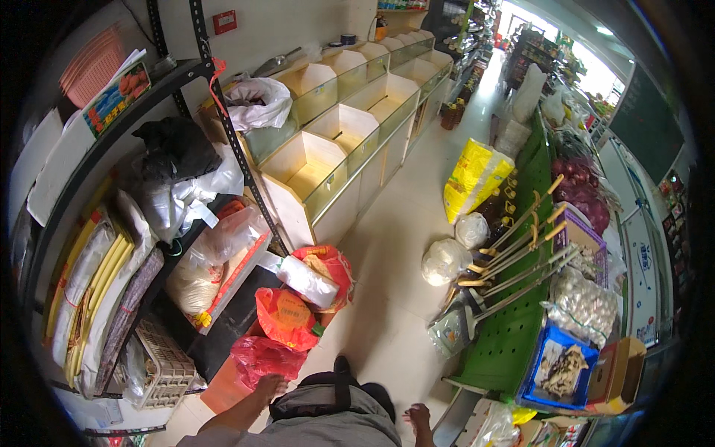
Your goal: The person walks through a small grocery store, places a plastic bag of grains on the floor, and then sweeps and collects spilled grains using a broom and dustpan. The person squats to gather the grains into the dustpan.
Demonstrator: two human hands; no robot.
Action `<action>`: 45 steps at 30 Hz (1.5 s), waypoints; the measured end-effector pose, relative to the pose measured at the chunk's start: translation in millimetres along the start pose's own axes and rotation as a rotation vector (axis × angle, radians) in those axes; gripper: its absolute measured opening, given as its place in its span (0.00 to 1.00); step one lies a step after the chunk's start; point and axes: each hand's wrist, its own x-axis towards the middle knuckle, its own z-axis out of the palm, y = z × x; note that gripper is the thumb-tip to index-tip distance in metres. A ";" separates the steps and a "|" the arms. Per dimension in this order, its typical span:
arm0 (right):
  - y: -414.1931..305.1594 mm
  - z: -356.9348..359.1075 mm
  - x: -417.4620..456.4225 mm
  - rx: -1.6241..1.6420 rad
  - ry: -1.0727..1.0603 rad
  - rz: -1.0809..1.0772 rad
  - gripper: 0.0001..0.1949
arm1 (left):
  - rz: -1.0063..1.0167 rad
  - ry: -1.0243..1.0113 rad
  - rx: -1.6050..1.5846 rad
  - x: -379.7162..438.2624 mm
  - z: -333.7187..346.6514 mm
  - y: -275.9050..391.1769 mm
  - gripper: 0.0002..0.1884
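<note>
My left hand (pixel 272 385) is at the near edge of a crumpled red plastic bag (pixel 262 357); whether it touches the bag is unclear. Just beyond lie a red mesh bag (pixel 287 318) with an orange label and another red bag (pixel 321 262) of tan goods. A roll of clear plastic bags (pixel 307 282) rests across that second bag. My right hand (pixel 418 416) hangs beside my body with nothing in it, its fingers loosely bent. It is nearest to the end of a green perforated metal display stand (pixel 503 346).
A black metal shelf (pixel 195 72) with bags stands at the left. Past it are wooden bins (pixel 313 162) with glass fronts. Long-handled tools (pixel 519 251) lean against the green stand. Wrapped white bundles (pixel 447 261) and a yellow sack (pixel 475 179) occupy the aisle's right side.
</note>
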 end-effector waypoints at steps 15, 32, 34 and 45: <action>-209.9 -127.6 259.2 -0.398 -0.354 -0.049 0.10 | 0.672 0.039 0.209 45.3 410.4 241.7 0.15; -624.8 -88.9 417.9 -0.316 -0.509 -0.458 0.18 | 1.420 0.602 0.495 31.8 475.3 576.8 0.14; -621.2 -53.2 414.5 -0.137 -0.457 -0.041 0.16 | 1.449 0.730 0.634 32.7 459.8 624.1 0.13; -676.3 16.1 418.3 -0.175 -0.576 -0.105 0.08 | 0.974 0.786 1.552 153.7 388.4 823.7 0.14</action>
